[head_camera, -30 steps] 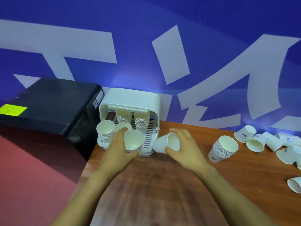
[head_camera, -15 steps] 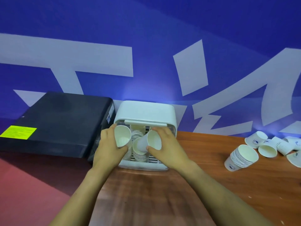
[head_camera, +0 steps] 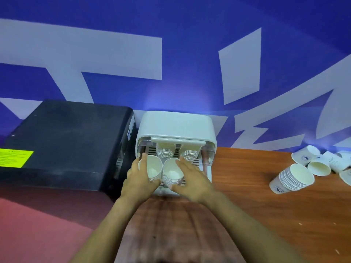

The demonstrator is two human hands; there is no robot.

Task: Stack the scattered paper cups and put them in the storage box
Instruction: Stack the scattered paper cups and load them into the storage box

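Two cup stacks stand at the front of the storage box (head_camera: pixel 176 126). Left hand (head_camera: pixel 139 179) wraps the left stack (head_camera: pixel 152 168) in its grip; right hand (head_camera: pixel 191 179) clasps the right stack (head_camera: pixel 171 172). Right of the box, another stack (head_camera: pixel 292 179) and loose cups (head_camera: pixel 319 164) lie on the counter (head_camera: pixel 247 215).

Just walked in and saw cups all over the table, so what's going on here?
A person is tidying paper cups into a white storage box at the back of the wooden table. The left hand and right hand each hold a cup stack at the box's open front: left stack, right stack. Two more stacks sit deeper inside. Another stack and loose cups lie on the table.
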